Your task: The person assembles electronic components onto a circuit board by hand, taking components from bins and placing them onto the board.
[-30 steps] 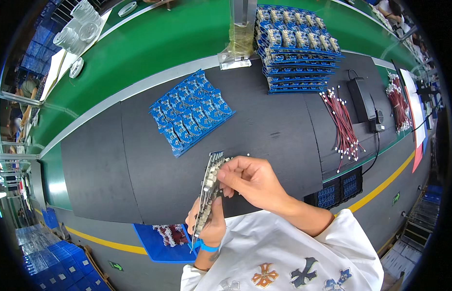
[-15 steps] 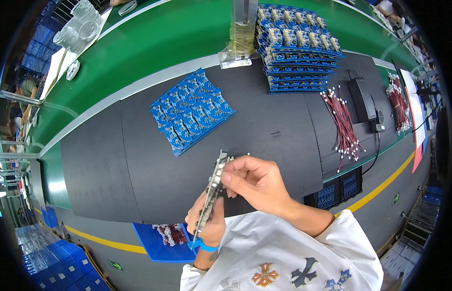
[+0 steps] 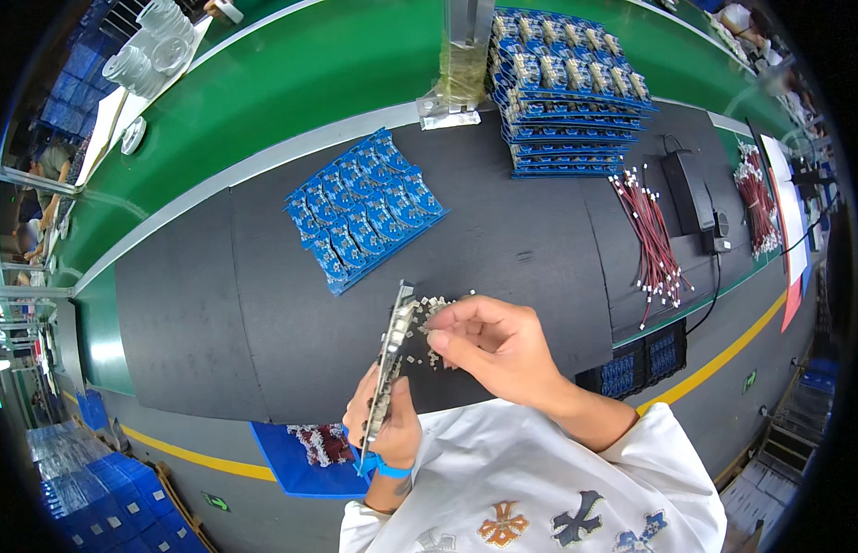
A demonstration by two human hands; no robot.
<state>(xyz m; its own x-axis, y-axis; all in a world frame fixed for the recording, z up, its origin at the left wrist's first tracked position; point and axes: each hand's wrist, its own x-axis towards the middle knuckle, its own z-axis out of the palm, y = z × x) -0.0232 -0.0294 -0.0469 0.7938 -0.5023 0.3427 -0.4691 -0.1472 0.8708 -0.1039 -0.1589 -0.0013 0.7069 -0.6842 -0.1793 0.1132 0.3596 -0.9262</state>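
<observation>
My left hand [image 3: 397, 429], with a blue band at the wrist, grips a circuit board panel [image 3: 390, 350] by its lower part. The panel is held up nearly edge-on, with a row of pale connectors along the side facing my right hand. Just right of it, my right hand [image 3: 507, 346] has thumb and forefinger closed together, apart from the panel; whatever is between the fingertips is too small to make out. Small whitish connectors [image 3: 434, 307] lie loose on the black mat [image 3: 503, 249] beside those fingertips, some of them hidden behind the hand.
A blue circuit board panel [image 3: 364, 212] lies flat on the mat. Stacked panels [image 3: 576, 101] stand behind, right of a metal post [image 3: 464, 55]. Red wire bundles [image 3: 652, 240] and a black power adapter [image 3: 689, 189] lie to the right. A blue bin [image 3: 309, 475] is below the front edge.
The panel in my left hand has shifted a little left. My right fingertips have drawn away from it, and more of the loose connectors show between them.
</observation>
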